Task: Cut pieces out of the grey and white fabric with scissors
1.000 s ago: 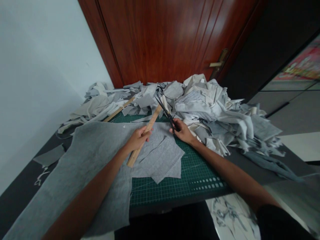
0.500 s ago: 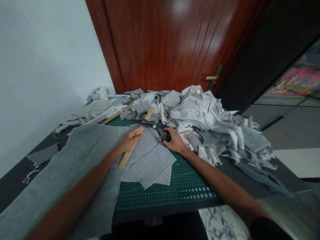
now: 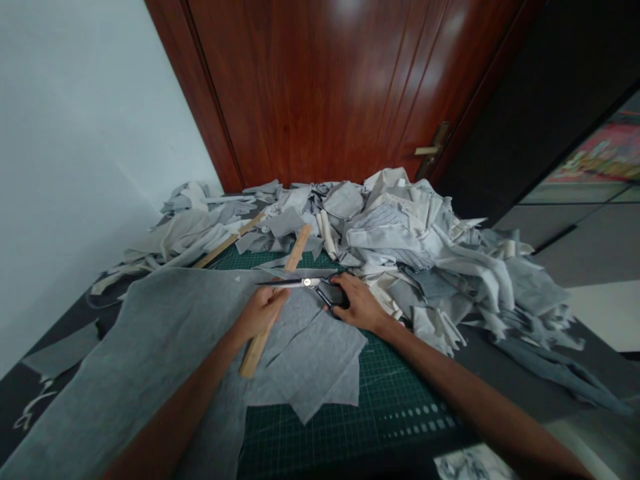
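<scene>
My left hand is closed around a wooden ruler, which lies slanted over grey fabric. In my right hand is a pair of scissors with dark handles, my fingers in the loops. Its blades point left across the ruler, just above my left hand, and look almost together. Beneath the scissors, smaller grey fabric pieces overlap on a green cutting mat. Whether the blades touch the cloth I cannot tell.
Heaped grey and white fabric scraps cover the table's back and right side. Another wooden strip lies at the back left, by more scraps. A wooden door stands behind, a white wall to the left.
The scissors' blades have come closer together and turned to point more directly left. Both hands still hold the same things, and the whole view has shifted slightly.
</scene>
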Available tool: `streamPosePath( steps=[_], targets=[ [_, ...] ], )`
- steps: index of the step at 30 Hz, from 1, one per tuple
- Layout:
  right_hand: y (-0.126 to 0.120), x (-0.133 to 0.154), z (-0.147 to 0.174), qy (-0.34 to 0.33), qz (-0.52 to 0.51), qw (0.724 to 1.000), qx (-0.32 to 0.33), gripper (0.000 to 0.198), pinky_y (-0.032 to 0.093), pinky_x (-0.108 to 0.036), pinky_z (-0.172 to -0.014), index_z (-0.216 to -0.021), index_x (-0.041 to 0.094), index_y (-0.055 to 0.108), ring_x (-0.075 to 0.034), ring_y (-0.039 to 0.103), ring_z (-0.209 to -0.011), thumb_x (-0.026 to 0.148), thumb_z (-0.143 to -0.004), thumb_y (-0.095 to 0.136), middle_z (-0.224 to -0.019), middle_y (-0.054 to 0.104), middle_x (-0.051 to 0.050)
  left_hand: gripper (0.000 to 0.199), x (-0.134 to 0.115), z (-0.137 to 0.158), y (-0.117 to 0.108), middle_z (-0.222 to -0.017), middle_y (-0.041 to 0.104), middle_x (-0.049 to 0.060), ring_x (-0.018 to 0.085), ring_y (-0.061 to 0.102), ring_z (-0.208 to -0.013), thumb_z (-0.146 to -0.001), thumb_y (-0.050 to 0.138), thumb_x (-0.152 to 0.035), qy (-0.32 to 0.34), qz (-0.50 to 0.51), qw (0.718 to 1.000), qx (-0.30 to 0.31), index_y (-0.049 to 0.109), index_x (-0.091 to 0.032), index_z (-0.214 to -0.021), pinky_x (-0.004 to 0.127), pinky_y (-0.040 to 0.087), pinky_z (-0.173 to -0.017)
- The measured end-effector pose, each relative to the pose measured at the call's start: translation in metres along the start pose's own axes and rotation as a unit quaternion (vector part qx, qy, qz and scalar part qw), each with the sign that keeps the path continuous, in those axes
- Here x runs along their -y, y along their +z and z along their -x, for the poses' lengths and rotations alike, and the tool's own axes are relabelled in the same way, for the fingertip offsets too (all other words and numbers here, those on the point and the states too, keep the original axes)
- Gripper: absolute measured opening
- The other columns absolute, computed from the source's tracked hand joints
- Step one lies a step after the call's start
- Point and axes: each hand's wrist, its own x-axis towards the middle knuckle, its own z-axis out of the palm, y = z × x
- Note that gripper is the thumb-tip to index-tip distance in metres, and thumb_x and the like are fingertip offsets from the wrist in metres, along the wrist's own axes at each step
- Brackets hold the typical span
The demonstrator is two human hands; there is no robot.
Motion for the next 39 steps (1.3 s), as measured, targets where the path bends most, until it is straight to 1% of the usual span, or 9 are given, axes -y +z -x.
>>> streamPosePath(
  steps=[2,4,7,9,17,23,29,34,39],
  targets=[
    [0.000,-0.002,0.000,0.004,-0.010,1.000,-0.005,0.053,0.053,-0.049,-0.093,-0.130,0.021,0.054,-0.031,0.062,-0.106,0.036,-0.084,0.074,-0.117,0.064,-0.013,0.041,-0.002,0.001,0.000,-0.047,0.047,-0.005,0.013,0.045,-0.043,-0.087,0.057,-0.058,-0.001,0.019,1.000,-0.010,0.053,-0.022,-0.069,0.025,0.036,-0.045],
    [0.000,-0.005,0.000,0.006,-0.021,1.000,-0.015,0.053,0.054,-0.049,-0.092,-0.129,0.021,0.053,-0.031,0.062,-0.104,0.037,-0.083,0.074,-0.115,0.063,-0.013,0.037,-0.005,0.001,0.001,-0.051,0.046,-0.007,0.013,0.043,-0.043,-0.087,0.058,-0.056,-0.001,0.047,0.999,-0.006,0.061,-0.020,-0.090,0.024,0.035,-0.043],
    [0.002,-0.009,0.000,0.014,-0.038,0.999,-0.036,0.051,0.055,-0.049,-0.089,-0.127,0.021,0.053,-0.030,0.062,-0.101,0.037,-0.083,0.074,-0.112,0.063,-0.013,0.049,-0.007,0.001,0.003,-0.052,0.040,-0.009,0.012,0.039,-0.041,-0.088,0.056,-0.055,0.002,0.075,0.997,0.016,0.061,-0.016,-0.117,0.023,0.031,-0.041],
    [0.002,-0.011,-0.001,0.026,-0.051,0.997,-0.049,0.050,0.056,-0.048,-0.087,-0.126,0.020,0.054,-0.029,0.063,-0.098,0.037,-0.083,0.074,-0.110,0.063,-0.013,0.056,-0.006,0.000,0.003,-0.051,0.038,-0.010,0.011,0.038,-0.040,-0.088,0.056,-0.056,0.007,0.076,0.997,0.019,0.060,-0.013,-0.125,0.023,0.031,-0.040],
    [-0.002,-0.008,-0.001,0.051,-0.096,0.992,-0.068,0.048,0.058,-0.045,-0.080,-0.124,0.022,0.054,-0.025,0.063,-0.089,0.039,-0.084,0.073,-0.110,0.061,-0.011,0.060,-0.003,0.002,0.003,-0.047,0.044,-0.009,0.012,0.043,-0.040,-0.090,0.055,-0.055,0.020,0.053,0.998,0.009,0.060,-0.011,-0.130,0.022,0.033,-0.043],
    [-0.003,-0.010,0.000,0.039,-0.098,0.992,-0.074,0.046,0.056,-0.043,-0.077,-0.123,0.023,0.054,-0.025,0.062,-0.085,0.037,-0.084,0.072,-0.105,0.062,-0.009,0.060,-0.009,0.006,0.002,-0.047,0.050,-0.008,0.013,0.044,-0.041,-0.091,0.051,-0.053,0.002,0.047,0.999,0.025,0.058,-0.010,-0.132,0.023,0.032,-0.044],
    [-0.001,-0.012,-0.001,0.041,-0.082,0.993,-0.072,0.047,0.056,-0.042,-0.077,-0.122,0.023,0.055,-0.024,0.062,-0.085,0.042,-0.084,0.072,-0.105,0.063,-0.009,0.057,-0.006,0.002,0.002,-0.048,0.053,-0.006,0.013,0.044,-0.041,-0.090,0.053,-0.052,0.020,0.040,0.999,0.019,0.060,-0.011,-0.130,0.023,0.032,-0.045],
    [0.000,-0.018,-0.002,0.005,-0.067,0.995,-0.074,0.050,0.055,-0.045,-0.083,-0.123,0.020,0.055,-0.026,0.062,-0.090,0.044,-0.083,0.072,-0.111,0.063,-0.012,0.055,0.000,-0.007,0.006,-0.048,0.055,-0.005,0.013,0.046,-0.042,-0.090,0.054,-0.049,0.045,0.029,0.998,0.033,0.061,-0.010,-0.129,0.023,0.032,-0.045],
    [0.001,-0.021,-0.002,-0.021,-0.041,0.997,-0.059,0.054,0.054,-0.047,-0.086,-0.127,0.021,0.054,-0.028,0.062,-0.094,0.048,-0.083,0.072,-0.114,0.063,-0.013,0.050,0.002,-0.014,0.012,-0.050,0.057,-0.004,0.014,0.048,-0.045,-0.089,0.055,-0.044,0.070,0.024,0.997,0.017,0.064,-0.009,-0.124,0.024,0.035,-0.048]
  ],
)
